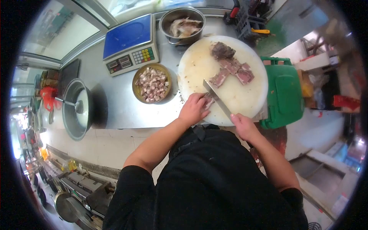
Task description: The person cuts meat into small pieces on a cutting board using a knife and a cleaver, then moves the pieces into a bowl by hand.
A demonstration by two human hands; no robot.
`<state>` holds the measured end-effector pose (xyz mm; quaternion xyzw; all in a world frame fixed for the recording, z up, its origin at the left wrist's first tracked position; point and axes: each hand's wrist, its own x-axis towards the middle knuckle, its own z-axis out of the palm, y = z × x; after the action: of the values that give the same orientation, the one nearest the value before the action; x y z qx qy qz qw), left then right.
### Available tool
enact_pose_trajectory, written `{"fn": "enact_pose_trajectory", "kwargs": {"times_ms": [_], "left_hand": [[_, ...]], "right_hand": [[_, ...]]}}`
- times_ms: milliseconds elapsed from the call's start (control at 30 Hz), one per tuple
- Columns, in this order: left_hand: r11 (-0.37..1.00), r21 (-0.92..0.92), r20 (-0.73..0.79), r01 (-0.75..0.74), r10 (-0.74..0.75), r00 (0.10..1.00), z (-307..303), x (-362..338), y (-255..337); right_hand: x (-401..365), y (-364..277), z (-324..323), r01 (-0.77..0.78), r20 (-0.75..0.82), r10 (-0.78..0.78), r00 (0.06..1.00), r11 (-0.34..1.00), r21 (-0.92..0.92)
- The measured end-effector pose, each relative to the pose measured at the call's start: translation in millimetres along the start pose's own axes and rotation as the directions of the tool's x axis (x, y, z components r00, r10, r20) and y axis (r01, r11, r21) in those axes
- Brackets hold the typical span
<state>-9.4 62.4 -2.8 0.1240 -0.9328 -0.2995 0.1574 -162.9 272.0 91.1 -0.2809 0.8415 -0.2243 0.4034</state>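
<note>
While slabs are waiting beside a bowl of cubes, our left hand is pinning a strip, right hand gripping the cleaver.

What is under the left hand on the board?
A meat strip shows at the fingertips of the left hand, against the knife that the right hand holds. The rest of the strip is covered by the hand.

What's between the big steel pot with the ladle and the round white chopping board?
Head view: a round brown bowl of diced meat, on the steel counter, close to the round white chopping board.
</note>
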Motion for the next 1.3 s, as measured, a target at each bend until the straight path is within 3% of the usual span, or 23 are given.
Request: {"fn": "enact_pose_trajectory", "kwargs": {"times_ms": [233,400,567,767,900,1067,1167,1300], "left_hand": [[0.998,0.053,-0.013,0.027,-0.026,1.0,2.8,-6.2,2.6],[0.996,0.075,-0.02,-0.047,0.049,0.999,1.7,-1.9,-1.4],[0.997,0.046,-0.035,-0.055,0.057,0.998,7.4,-2.8,-8.4],[0.997,0.033,-0.074,-0.065,0.067,0.995,8.9,-4.5,-6.9],[0.996,0.005,-0.119,-0.085,0.085,0.989,6.0,-8.5,-8.9],[0.994,0.025,-0.139,-0.108,0.111,0.984,10.3,-12.4,-16.5],[0.993,0.019,-0.153,-0.117,0.119,0.981,9.0,-10.5,-16.6],[0.996,-0.014,-0.126,-0.087,0.084,0.988,3.4,-10.1,-14.6]], "right_hand": [[-11.5,-24.1,-9.9,0.03,0.071,-0.027,0.997,0.999,-0.044],[-17.2,-27.5,-3.2,0.026,0.103,-0.016,0.995,0.995,-0.1],[-14.4,-48.5,0.9,0.019,0.107,0.006,0.994,0.972,-0.233],[31.7,-55.6,32.0,0.14,0.042,-0.135,0.99,0.978,-0.157],[44.3,-65.0,26.9,0.136,0.041,-0.133,0.99,0.987,-0.087],[1.5,-54.6,12.3,0.081,0.095,-0.074,0.993,0.995,-0.065],[-9.4,-61.7,5.9,0.02,0.12,-0.001,0.993,0.987,-0.158],[12.3,-58.9,21.0,0.096,0.112,-0.077,0.991,0.979,-0.18]]}}
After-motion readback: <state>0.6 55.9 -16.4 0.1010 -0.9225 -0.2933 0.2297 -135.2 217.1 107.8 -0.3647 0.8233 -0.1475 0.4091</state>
